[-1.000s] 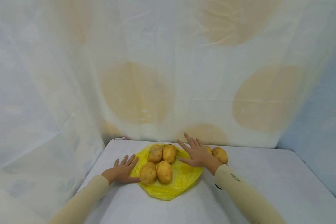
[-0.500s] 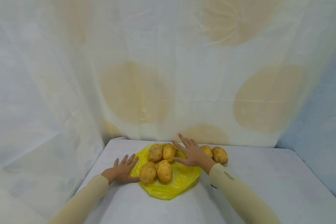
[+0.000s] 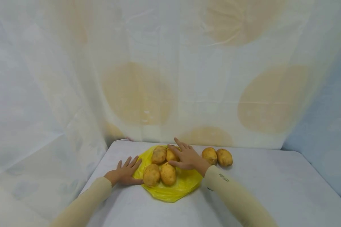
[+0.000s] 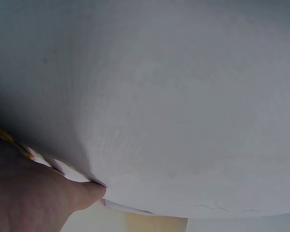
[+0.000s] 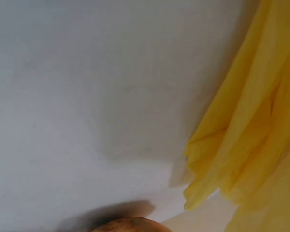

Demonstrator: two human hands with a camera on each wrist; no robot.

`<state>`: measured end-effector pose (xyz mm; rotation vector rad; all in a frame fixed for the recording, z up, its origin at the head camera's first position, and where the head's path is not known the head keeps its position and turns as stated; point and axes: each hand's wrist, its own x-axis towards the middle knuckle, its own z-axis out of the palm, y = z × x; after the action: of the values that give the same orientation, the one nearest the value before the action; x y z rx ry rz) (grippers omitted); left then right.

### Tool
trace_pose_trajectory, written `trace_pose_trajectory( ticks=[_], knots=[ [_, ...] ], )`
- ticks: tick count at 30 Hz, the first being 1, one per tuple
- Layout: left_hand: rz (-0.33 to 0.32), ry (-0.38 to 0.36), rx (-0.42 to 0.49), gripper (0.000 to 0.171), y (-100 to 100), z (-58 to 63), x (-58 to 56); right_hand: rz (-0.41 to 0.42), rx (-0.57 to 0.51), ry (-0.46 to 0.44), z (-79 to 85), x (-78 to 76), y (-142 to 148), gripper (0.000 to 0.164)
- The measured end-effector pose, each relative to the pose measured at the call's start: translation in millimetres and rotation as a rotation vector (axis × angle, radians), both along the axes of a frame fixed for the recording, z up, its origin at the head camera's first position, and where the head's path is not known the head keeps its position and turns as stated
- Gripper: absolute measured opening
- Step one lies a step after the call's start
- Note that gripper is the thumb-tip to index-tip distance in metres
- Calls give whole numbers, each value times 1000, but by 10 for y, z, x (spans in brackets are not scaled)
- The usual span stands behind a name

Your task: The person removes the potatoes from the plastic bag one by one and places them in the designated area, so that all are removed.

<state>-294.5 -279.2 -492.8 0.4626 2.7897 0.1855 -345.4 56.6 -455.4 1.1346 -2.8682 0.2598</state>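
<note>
Several potatoes (image 3: 168, 174) lie grouped on a yellow plastic bag (image 3: 184, 184) spread on the table, in the head view. My left hand (image 3: 125, 173) rests with spread fingers at the bag's left edge, its thumb right at the front left potato (image 3: 151, 175). Over the bag's right part reaches my right hand (image 3: 186, 158), fingers extended and holding nothing; it partly hides the back right potato (image 3: 170, 155). The left wrist view has part of my left hand at its lower left corner. Loose folds of the bag (image 5: 251, 135) fill the right side of the right wrist view.
Two more potatoes (image 3: 224, 157) sit side by side on the white-covered table (image 3: 261, 186), right of the bag. A pale curtain (image 3: 199, 82) with tan circles hangs along the table's back edge, and more cloth hangs at both sides.
My right hand has moved left over the bag, from its right edge toward the grouped potatoes. The pair of potatoes on the right is now fully uncovered. My left hand stays in place.
</note>
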Motion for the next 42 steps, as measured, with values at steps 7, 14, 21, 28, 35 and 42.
trace_pose_trajectory(
  ticks=[7, 14, 21, 28, 35, 42],
  knots=[
    [3, 3, 0, 112, 5, -1, -2, -49, 7, -73, -31, -11, -100, 76],
    [9, 6, -13, 111, 10, -10, -1, -118, 14, 9, -59, -34, -173, 69],
    [10, -7, -14, 112, 12, -20, -5, -113, -41, -62, -75, -64, -171, 65],
    [22, -11, -25, 112, -7, -23, -29, -138, -134, -244, -5, -71, -148, 60],
    [12, -25, -14, 112, 1, -15, 17, -141, -192, -310, -28, -15, -79, 55],
    [12, -3, -22, 111, 23, 9, 14, -87, -201, -292, -17, -24, -5, 50]
  ],
)
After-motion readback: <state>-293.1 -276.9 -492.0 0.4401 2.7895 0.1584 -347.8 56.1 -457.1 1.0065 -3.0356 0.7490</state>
